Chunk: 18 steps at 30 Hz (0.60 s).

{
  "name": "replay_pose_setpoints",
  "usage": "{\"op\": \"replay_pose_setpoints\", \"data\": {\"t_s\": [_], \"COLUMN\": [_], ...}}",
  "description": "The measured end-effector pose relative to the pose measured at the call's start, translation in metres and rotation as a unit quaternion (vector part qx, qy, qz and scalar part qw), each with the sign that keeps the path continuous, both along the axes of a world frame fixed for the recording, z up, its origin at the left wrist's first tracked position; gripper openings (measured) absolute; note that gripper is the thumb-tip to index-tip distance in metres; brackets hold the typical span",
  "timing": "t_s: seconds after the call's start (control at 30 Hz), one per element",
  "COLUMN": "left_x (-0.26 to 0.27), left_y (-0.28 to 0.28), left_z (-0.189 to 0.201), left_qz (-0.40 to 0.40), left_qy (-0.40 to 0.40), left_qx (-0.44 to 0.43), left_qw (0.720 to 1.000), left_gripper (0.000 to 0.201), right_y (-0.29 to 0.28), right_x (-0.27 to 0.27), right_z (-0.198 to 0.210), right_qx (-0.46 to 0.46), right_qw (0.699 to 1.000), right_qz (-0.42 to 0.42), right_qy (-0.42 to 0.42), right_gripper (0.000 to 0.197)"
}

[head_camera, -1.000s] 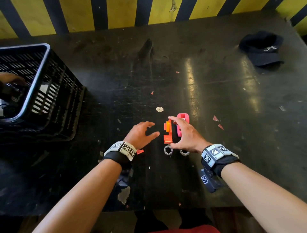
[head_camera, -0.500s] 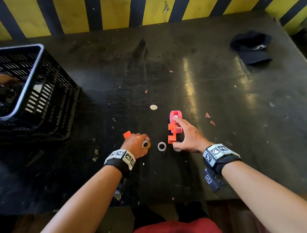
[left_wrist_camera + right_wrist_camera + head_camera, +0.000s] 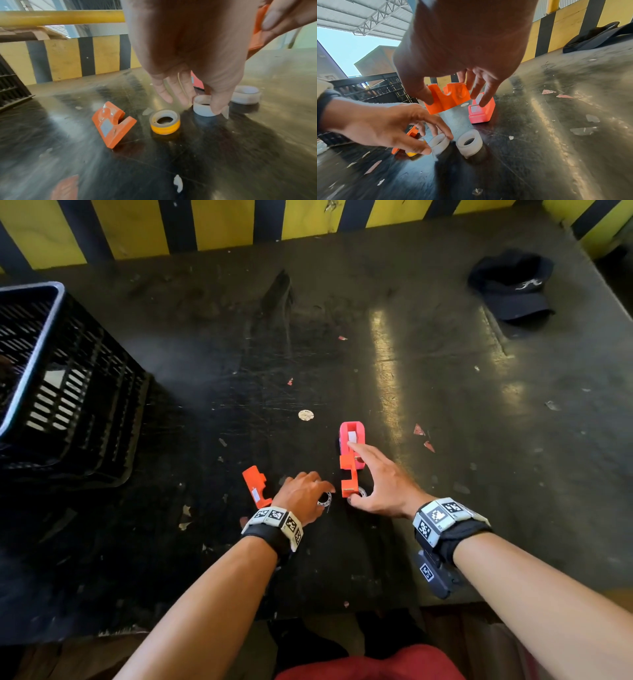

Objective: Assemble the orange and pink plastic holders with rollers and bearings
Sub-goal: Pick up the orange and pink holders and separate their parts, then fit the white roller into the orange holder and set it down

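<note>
My right hand (image 3: pixel 359 474) grips an orange holder (image 3: pixel 346 462) between thumb and fingers, tilted up off the black table (image 3: pixel 445 440); the right wrist view shows the orange holder (image 3: pixel 449 98) clear of the surface. A pink holder (image 3: pixel 352 433) lies just beyond it. My left hand (image 3: pixel 317 493) pinches a white bearing (image 3: pixel 202 108) that stands on the table. A second bearing (image 3: pixel 246 96) sits to its right, under the held holder. An orange roller (image 3: pixel 165 124) and a second orange holder piece (image 3: pixel 255 486) lie left of my left hand.
A black slatted crate (image 3: pixel 68 378) stands at the table's left. A dark cap (image 3: pixel 510 285) lies at the far right corner. Small paper scraps and a pale round disc (image 3: pixel 306 415) dot the table. A yellow-and-black striped wall (image 3: pixel 222 224) runs behind.
My left hand set the orange roller down and moved right onto the nearer bearing. My right hand kept hold of the orange holder by the pink one.
</note>
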<state>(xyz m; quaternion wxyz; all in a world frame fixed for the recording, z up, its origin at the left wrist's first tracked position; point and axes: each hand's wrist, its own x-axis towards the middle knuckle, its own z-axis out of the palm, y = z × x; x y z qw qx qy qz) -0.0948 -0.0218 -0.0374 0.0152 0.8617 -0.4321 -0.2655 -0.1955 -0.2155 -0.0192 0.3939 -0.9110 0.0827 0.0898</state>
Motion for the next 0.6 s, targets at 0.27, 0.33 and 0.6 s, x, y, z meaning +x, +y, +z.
{"op": "replay_pose_setpoints", "data": {"t_s": [0.27,0.33,0.6], "left_x": [0.025,0.026,0.027], "left_y": [0.004,0.003,0.01], "left_z": [0.039,0.047,0.057], "left_qz": [0.251,0.261,0.274], "left_qy": [0.271,0.307,0.317], "left_qx": [-0.254,-0.278,-0.294], "left_qw": [0.894,0.872,0.859], "left_gripper": [0.038,0.037,0.036], "right_y": [-0.003,0.002,0.01], "right_x": [-0.004,0.0,0.01], "right_z": [0.011,0.017,0.029], "right_qx": [0.036,0.053,0.085], "right_qw": [0.999,0.998,0.993], "right_qz": [-0.013,-0.015,-0.02], "right_qy": [-0.012,-0.024,-0.074], "right_gripper": [0.098,0.098,0.093]}}
